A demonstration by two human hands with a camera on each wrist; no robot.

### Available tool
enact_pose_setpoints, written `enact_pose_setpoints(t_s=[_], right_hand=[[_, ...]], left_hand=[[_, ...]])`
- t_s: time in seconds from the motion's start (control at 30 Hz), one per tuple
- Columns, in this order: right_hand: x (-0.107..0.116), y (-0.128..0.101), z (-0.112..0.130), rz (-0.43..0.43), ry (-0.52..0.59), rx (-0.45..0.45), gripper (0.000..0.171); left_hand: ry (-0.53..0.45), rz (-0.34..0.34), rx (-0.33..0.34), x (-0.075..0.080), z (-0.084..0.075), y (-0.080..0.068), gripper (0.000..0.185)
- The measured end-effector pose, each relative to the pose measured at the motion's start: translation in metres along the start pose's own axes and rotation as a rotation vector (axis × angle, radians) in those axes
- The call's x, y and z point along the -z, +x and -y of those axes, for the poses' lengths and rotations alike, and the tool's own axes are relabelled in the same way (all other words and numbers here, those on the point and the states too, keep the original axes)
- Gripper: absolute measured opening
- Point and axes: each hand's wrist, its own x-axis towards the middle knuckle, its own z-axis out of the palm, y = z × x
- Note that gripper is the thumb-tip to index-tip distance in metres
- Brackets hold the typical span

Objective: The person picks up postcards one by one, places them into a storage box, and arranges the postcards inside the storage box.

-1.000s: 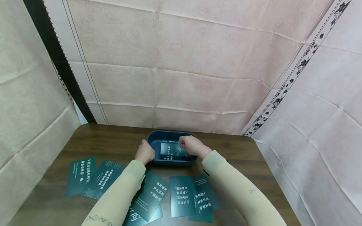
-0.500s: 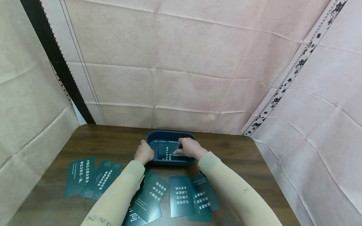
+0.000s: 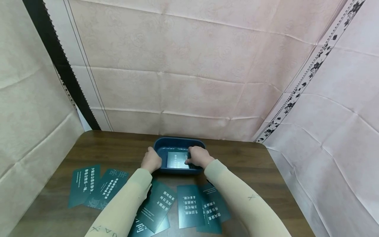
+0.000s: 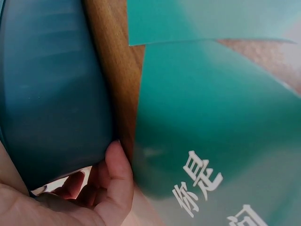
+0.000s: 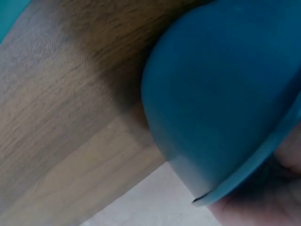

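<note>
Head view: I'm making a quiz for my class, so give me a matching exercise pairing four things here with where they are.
Things:
1. left hand
2. right hand
3. card in the tub
4. loose cards

Places:
A. spread on the table, nearer the person than the tub
B. lying on the tub's floor
C. on the tub's left outer wall
D. reaching over the tub's right rim onto the card

Pairs: 1-C, 2-D, 3-B, 4-A
</note>
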Motion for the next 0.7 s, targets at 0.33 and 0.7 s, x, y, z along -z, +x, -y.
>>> enact_pose_setpoints(t_s=[0.33, 0.7], right_hand=[[-0.009, 0.0017, 0.0023, -0.006, -0.044, -0.051, 0.064], [-0.011, 0.0005, 0.0037, -0.015, -0.068, -0.058, 0.066]], left_hand=[[0.001, -0.002, 0.014, -0.0015, -0.0007, 0.0011, 0.062], [0.003, -0.006, 0.006, -0.0017, -0.0008, 0.0013, 0.063]])
